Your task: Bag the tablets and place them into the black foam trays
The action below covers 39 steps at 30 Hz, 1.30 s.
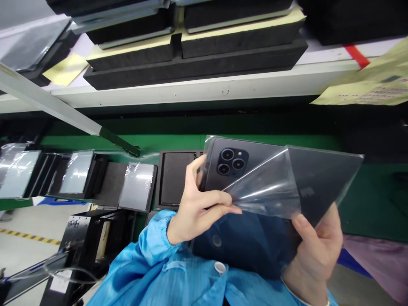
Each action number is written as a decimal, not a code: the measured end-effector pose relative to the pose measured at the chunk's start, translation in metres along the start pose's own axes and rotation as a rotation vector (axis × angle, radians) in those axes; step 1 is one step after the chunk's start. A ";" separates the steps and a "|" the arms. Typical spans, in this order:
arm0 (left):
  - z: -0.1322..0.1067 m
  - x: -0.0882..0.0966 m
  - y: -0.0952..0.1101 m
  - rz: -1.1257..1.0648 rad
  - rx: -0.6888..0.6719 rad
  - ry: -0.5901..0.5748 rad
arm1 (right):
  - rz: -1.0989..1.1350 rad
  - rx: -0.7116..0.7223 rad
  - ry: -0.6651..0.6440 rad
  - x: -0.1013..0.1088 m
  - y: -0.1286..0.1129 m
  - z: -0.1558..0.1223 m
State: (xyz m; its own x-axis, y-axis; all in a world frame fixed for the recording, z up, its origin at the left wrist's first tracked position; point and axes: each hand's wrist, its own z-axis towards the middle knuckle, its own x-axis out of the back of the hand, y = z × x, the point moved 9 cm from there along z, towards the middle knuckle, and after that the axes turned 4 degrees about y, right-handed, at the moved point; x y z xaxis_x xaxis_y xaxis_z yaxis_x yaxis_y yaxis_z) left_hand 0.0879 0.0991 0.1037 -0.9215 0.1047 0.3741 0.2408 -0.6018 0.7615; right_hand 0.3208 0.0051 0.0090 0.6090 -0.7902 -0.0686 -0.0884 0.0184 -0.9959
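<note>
A dark grey tablet with a three-lens camera block is held tilted in front of my chest, its back facing me. Clear plastic film lies over it, with one part folded back diagonally and creased. Thumb and finger of my left hand pinch the film below the camera block, while another finger rests by the tablet's left edge. My right hand grips the tablet's lower right part, thumb on the near face and the other fingers hidden behind it.
Behind the tablet runs a green bench. On its left, film-wrapped tablets lie on black foam trays. A white shelf above carries stacked black foam. A slanted white post stands at left, a yellow paper hangs at right.
</note>
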 end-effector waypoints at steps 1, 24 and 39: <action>0.000 0.000 0.000 -0.009 0.001 0.006 | -0.001 0.013 -0.001 0.000 -0.001 0.000; -0.013 0.014 -0.042 -0.287 0.304 0.234 | 0.065 0.098 0.006 0.005 0.003 -0.001; -0.035 0.008 -0.080 -0.761 0.187 0.128 | 0.240 0.309 -0.709 -0.049 -0.016 -0.009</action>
State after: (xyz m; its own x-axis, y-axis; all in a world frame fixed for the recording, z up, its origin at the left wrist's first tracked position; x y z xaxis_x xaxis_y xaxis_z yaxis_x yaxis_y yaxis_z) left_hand 0.0507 0.1204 0.0267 -0.8786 0.3353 -0.3399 -0.4326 -0.2575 0.8640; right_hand 0.2847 0.0381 0.0286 0.9650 -0.1691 -0.2005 -0.1215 0.3890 -0.9132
